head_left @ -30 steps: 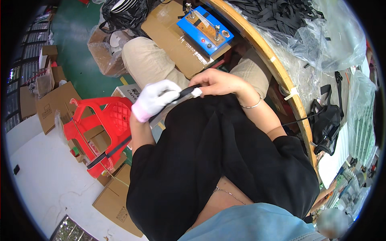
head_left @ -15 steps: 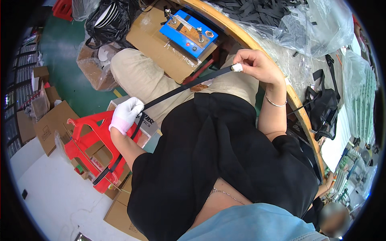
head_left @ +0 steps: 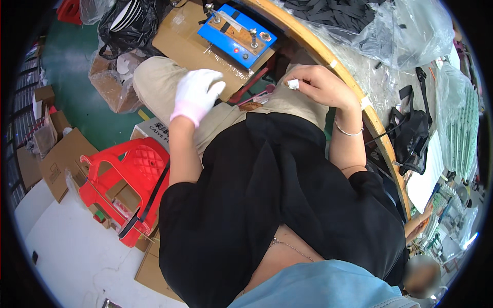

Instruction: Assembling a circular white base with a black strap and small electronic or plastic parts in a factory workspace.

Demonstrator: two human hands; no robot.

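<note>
My left hand [head_left: 198, 93], in a white glove with a pink cuff, is raised over my lap with thumb and fingers apart and nothing between them. My bare right hand [head_left: 326, 87] is near the curved table edge, its fingers curled into a pinch. A small white piece [head_left: 293, 84] shows at its thumb and index fingertips; I cannot tell whether it is held or wrapped on. Ahead of both hands, a blue device [head_left: 237, 36] with two metal posts sits on a cardboard box [head_left: 177, 38]. To my left, a black strap [head_left: 152, 197] hangs over a red plastic stool [head_left: 146, 159].
The wooden-edged table [head_left: 354, 84] curves along my right, bearing a heap of black strips [head_left: 334, 14], clear plastic film [head_left: 405, 41] and a black mesh bag [head_left: 413, 133]. A black plastic bag [head_left: 131, 33] and cartons [head_left: 69, 156] lie at left. Another person's arm [head_left: 418, 223] shows far right.
The black strap stretched between my hands has left both of them. My left hand has moved up and right, away from the stool, and opened. My right hand shifted slightly left.
</note>
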